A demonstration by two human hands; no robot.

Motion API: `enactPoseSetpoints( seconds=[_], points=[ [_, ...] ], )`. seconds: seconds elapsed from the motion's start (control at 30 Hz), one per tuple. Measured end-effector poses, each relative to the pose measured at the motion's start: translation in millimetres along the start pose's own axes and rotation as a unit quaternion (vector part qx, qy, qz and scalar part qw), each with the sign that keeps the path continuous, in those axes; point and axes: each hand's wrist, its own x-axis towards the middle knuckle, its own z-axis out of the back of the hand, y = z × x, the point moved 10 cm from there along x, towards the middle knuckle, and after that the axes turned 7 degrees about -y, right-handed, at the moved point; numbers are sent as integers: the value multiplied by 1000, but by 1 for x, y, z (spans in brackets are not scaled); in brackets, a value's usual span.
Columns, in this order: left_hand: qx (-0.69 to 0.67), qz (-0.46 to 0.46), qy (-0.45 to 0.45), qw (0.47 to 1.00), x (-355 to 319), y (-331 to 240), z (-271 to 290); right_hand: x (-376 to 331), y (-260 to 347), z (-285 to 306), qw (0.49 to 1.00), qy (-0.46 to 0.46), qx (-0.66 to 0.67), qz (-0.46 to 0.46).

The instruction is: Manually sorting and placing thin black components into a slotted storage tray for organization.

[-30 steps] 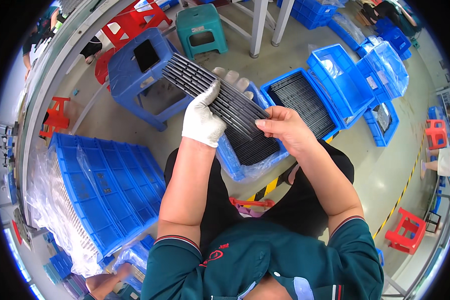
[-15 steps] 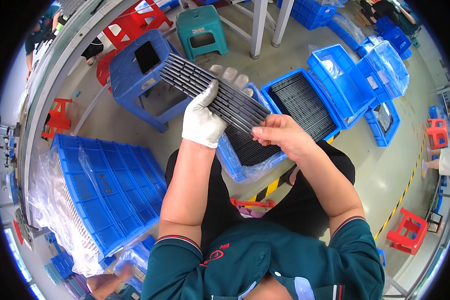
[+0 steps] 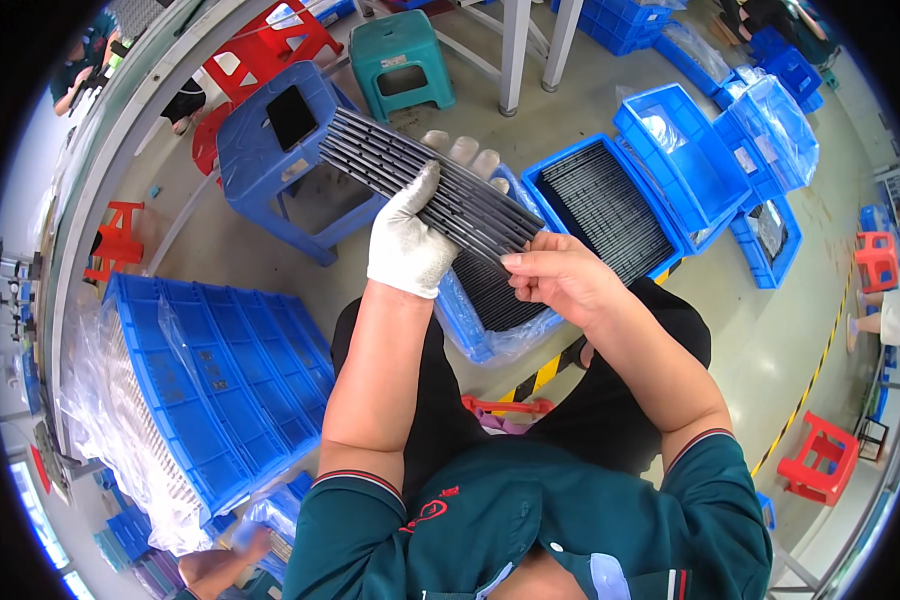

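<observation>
Black rods (image 3: pixel 380 160) lie slanted in the white-gloved left hand (image 3: pixel 410 235), its fingers (image 3: pixel 463 151) clasped around the bundle; the bare right hand (image 3: pixel 562 275) pinches their near end, above a plastic-lined blue crate (image 3: pixel 478 347)

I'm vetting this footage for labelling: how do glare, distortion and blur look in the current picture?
Head view: fisheye distortion bows the grey rail at left; head view: bright glare on the floor at right, highlights on the clear plastic wrap; head view: the black rods, gloved left hand and bare right hand look fairly sharp, while the co-worker's hand at lower left looks smeared.
</observation>
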Motion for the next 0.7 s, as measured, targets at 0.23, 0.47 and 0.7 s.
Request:
enactPoseSetpoints(
  seconds=[0.23,0.47,0.7],
  points=[
    [12,-3,-4,1000,1,1,0,2,-7,-3,998,31,50,-33],
    [3,-12,16,1000,3,-5,2,0,-1,-5,999,41,22,-8],
    [5,-30,-22,999,0,-14,5,-7,33,10,988,-31,-84,129]
  ],
)
